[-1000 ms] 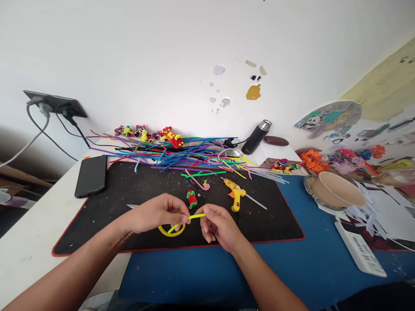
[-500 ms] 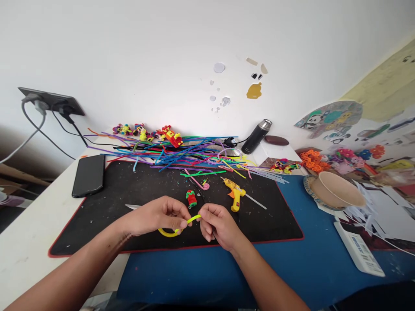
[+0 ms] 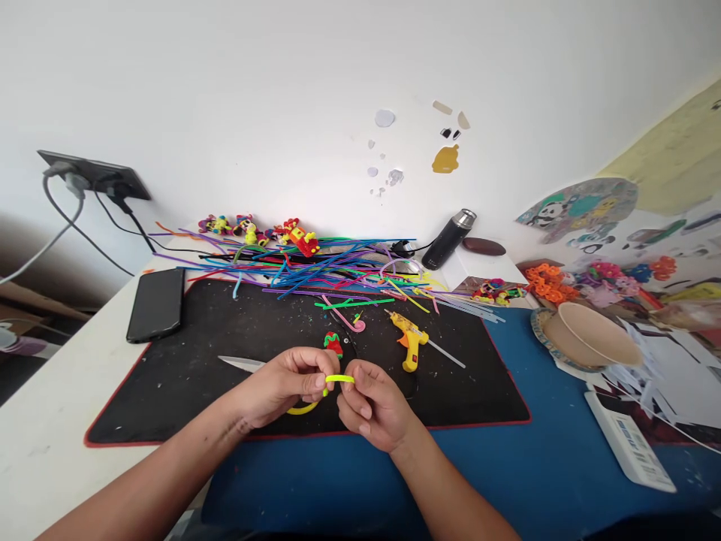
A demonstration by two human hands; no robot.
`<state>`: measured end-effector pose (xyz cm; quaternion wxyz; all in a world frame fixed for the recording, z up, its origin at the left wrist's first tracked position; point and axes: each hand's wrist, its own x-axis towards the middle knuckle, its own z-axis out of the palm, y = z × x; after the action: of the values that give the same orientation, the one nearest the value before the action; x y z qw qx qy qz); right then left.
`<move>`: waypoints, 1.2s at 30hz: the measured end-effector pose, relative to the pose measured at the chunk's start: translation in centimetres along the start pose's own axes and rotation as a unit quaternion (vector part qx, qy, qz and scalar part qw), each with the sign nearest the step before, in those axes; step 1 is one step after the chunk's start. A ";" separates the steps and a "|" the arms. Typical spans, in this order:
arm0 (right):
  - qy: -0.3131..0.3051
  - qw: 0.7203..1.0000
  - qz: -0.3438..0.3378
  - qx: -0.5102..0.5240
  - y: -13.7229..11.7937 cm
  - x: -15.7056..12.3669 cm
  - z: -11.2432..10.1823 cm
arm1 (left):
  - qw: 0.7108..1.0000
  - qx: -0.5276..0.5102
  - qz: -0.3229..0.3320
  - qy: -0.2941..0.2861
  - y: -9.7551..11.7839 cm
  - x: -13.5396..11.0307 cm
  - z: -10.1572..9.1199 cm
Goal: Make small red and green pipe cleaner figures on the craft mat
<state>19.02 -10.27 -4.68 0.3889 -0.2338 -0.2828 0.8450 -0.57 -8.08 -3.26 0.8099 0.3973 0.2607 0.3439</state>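
My left hand (image 3: pixel 285 385) and my right hand (image 3: pixel 375 406) meet over the front of a black mat (image 3: pixel 197 353). Both pinch a short neon-yellow pipe cleaner (image 3: pixel 339 379) between their fingertips, one hand at each end. A yellow pipe-cleaner loop (image 3: pixel 301 409) curves out under my left hand on the mat. Just behind the hands sits a small red and green pipe-cleaner figure (image 3: pixel 333 343). A yellow glue gun (image 3: pixel 411 342) lies to the right of it.
A heap of coloured pipe cleaners (image 3: pixel 315 267) lies along the mat's far edge. A phone (image 3: pixel 156 304) rests at the left, a knife blade (image 3: pixel 241 364) on the mat. A dark flask (image 3: pixel 447 240), a paper bowl (image 3: pixel 591 334) and craft clutter fill the right.
The hands have drawn closer together and a little nearer to me. The neon-yellow piece between them now shows shorter and bent; the yellow loop is more hidden under my left hand.
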 end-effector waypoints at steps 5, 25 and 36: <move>0.004 1.000 0.000 -0.003 0.3 0.1 -0.1 | 1.000 -0.025 0.005 -0.004 -0.9 0.0 0.3; 0.089 0.990 0.029 -0.102 0.0 -0.5 -2.0 | 0.993 0.120 -0.009 0.012 -0.8 -0.9 -2.1; 0.119 0.961 0.031 -0.247 -0.7 0.0 -2.6 | 0.958 0.281 -0.039 0.045 1.0 -0.2 -2.3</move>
<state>20.95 -9.16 -6.12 0.3232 -0.4303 -0.4270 0.7267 -2.62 -6.71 -3.62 0.6656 0.5824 0.3985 0.2428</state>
